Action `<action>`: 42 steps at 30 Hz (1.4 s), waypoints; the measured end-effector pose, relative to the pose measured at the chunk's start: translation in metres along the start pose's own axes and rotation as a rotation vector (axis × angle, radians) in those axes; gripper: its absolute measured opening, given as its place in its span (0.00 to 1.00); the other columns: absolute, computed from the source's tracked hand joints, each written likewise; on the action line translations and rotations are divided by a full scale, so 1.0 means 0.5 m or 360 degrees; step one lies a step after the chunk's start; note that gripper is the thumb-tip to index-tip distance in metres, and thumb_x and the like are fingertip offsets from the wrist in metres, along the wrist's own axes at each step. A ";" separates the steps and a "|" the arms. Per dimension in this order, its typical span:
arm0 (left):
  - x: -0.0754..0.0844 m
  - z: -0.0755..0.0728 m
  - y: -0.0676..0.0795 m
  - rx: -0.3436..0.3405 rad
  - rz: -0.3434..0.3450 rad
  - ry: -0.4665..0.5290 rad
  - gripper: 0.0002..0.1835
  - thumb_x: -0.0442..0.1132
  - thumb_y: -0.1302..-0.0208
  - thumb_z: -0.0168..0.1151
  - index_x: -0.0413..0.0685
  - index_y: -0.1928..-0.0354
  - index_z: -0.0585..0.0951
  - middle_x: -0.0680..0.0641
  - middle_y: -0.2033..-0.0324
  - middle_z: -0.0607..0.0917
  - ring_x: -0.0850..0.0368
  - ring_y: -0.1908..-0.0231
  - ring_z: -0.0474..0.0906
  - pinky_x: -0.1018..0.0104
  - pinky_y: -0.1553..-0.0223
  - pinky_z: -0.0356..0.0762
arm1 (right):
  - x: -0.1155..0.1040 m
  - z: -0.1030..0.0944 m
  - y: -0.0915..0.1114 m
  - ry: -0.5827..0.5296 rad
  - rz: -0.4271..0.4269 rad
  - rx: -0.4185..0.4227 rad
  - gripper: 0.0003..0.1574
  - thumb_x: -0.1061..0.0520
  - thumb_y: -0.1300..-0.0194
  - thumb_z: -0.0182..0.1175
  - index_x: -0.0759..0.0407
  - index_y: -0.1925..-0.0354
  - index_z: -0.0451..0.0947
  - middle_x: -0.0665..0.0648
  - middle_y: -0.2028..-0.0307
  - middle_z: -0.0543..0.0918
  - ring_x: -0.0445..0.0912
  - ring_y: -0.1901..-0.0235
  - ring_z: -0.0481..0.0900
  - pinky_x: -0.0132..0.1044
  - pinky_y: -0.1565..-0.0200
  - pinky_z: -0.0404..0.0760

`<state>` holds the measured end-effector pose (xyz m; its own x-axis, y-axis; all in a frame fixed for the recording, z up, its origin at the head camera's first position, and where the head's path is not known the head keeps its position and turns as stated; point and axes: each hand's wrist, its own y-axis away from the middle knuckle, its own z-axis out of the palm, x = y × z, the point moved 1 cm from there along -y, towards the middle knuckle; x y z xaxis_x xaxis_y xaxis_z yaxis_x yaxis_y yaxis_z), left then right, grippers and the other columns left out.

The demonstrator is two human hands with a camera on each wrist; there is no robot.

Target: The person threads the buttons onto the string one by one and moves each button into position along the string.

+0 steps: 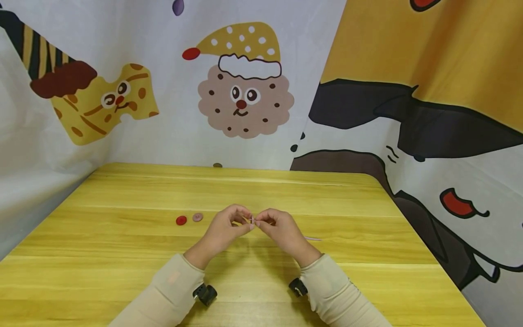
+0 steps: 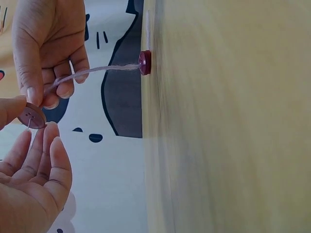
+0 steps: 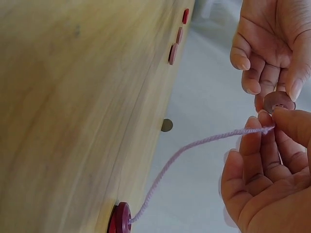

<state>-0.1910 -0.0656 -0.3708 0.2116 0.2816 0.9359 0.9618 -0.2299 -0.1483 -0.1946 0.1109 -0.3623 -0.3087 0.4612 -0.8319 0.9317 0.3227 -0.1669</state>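
Observation:
Above the table my left hand (image 1: 229, 227) holds a brownish-pink button (image 2: 32, 116) on edge between thumb and fingers. My right hand (image 1: 282, 229) is right against it, thumb and forefinger pinching a lilac strand of yarn (image 3: 204, 139) close to the button's holes. On the left hand's side a short thread end shows at the button's face. From the right fingers the yarn hangs down to a dark red button (image 3: 124, 218) on the table, with a brighter red edge beside it. That red button is hidden behind the right hand in the head view.
A red button (image 1: 181, 220) and a pink button (image 1: 198, 217) lie left of the hands; another pinkish button (image 3: 173, 53) shows near them in the right wrist view. The yarn's tail (image 1: 313, 238) lies right of the right hand on the wooden table (image 1: 163, 190). Printed curtains hang behind.

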 end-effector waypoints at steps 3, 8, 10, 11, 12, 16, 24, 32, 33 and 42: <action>0.000 -0.001 0.000 -0.0013 0.0010 -0.0003 0.08 0.35 0.38 0.66 0.44 0.59 0.79 0.49 0.61 0.82 0.55 0.61 0.77 0.63 0.64 0.76 | 0.000 0.000 0.000 0.0006 0.0007 0.0004 0.04 0.60 0.33 0.60 0.57 0.61 0.82 0.54 0.64 0.83 0.44 0.69 0.75 0.36 0.67 0.76; -0.002 0.001 0.000 -0.0040 0.0033 -0.0038 0.07 0.36 0.38 0.66 0.44 0.60 0.79 0.50 0.62 0.83 0.56 0.61 0.77 0.62 0.61 0.76 | -0.001 0.001 0.000 -0.0005 0.0020 0.0003 0.04 0.60 0.33 0.60 0.57 0.62 0.82 0.51 0.65 0.83 0.43 0.68 0.75 0.38 0.66 0.77; -0.003 0.002 -0.001 -0.0046 0.0028 -0.0049 0.07 0.36 0.38 0.67 0.45 0.60 0.80 0.50 0.63 0.83 0.56 0.61 0.77 0.62 0.60 0.76 | -0.002 0.001 0.001 -0.0008 0.0021 0.0002 0.03 0.60 0.33 0.60 0.57 0.62 0.82 0.51 0.65 0.83 0.43 0.68 0.76 0.38 0.65 0.77; -0.004 0.002 -0.001 -0.0049 0.0023 -0.0053 0.07 0.36 0.38 0.67 0.45 0.60 0.80 0.51 0.63 0.83 0.56 0.61 0.77 0.62 0.60 0.76 | -0.003 0.001 0.001 -0.0007 0.0021 0.0002 0.03 0.60 0.33 0.60 0.57 0.62 0.82 0.51 0.65 0.83 0.43 0.68 0.76 0.38 0.65 0.77; -0.004 0.003 -0.001 -0.0052 0.0019 -0.0057 0.07 0.36 0.38 0.67 0.46 0.60 0.80 0.51 0.63 0.83 0.56 0.61 0.77 0.62 0.60 0.76 | -0.003 0.001 0.001 -0.0005 0.0022 0.0002 0.03 0.61 0.33 0.60 0.57 0.62 0.82 0.51 0.65 0.83 0.43 0.68 0.76 0.38 0.65 0.77; -0.006 0.003 -0.001 -0.0064 0.0026 -0.0071 0.08 0.38 0.38 0.67 0.46 0.59 0.81 0.50 0.63 0.83 0.56 0.61 0.77 0.62 0.61 0.76 | -0.003 0.000 0.002 0.0003 0.0011 0.0006 0.03 0.61 0.33 0.60 0.58 0.62 0.81 0.51 0.65 0.83 0.43 0.68 0.76 0.38 0.65 0.77; -0.002 0.001 0.001 -0.0063 -0.0012 -0.0088 0.09 0.44 0.33 0.62 0.49 0.57 0.81 0.51 0.60 0.83 0.56 0.59 0.76 0.62 0.62 0.76 | 0.002 0.001 0.001 -0.0001 -0.0017 0.0007 0.03 0.62 0.33 0.60 0.58 0.61 0.81 0.56 0.64 0.83 0.43 0.67 0.76 0.38 0.65 0.78; 0.003 0.002 0.003 -0.0050 0.0010 -0.0075 0.06 0.40 0.31 0.59 0.47 0.57 0.81 0.51 0.61 0.83 0.55 0.58 0.77 0.61 0.61 0.76 | 0.000 0.001 0.001 -0.0019 -0.0013 0.0014 0.03 0.62 0.33 0.61 0.59 0.63 0.81 0.56 0.64 0.84 0.43 0.68 0.77 0.38 0.64 0.78; 0.003 0.002 0.002 -0.0051 0.0017 -0.0076 0.06 0.39 0.31 0.59 0.47 0.57 0.81 0.51 0.61 0.83 0.55 0.58 0.77 0.61 0.60 0.76 | -0.001 0.002 0.000 -0.0020 -0.0011 0.0018 0.03 0.62 0.34 0.61 0.59 0.63 0.81 0.55 0.65 0.84 0.43 0.68 0.77 0.38 0.64 0.78; -0.002 0.002 0.000 -0.0023 0.0049 -0.0106 0.04 0.38 0.32 0.60 0.48 0.59 0.81 0.51 0.63 0.83 0.56 0.60 0.76 0.61 0.62 0.76 | -0.002 0.005 0.000 -0.0042 -0.0007 0.0037 0.03 0.62 0.33 0.61 0.59 0.63 0.81 0.52 0.66 0.83 0.43 0.68 0.76 0.37 0.65 0.77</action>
<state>-0.1911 -0.0649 -0.3720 0.2523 0.3356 0.9076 0.9523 -0.2526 -0.1714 -0.1936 0.1086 -0.3630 -0.3082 0.4375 -0.8447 0.9345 0.3055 -0.1827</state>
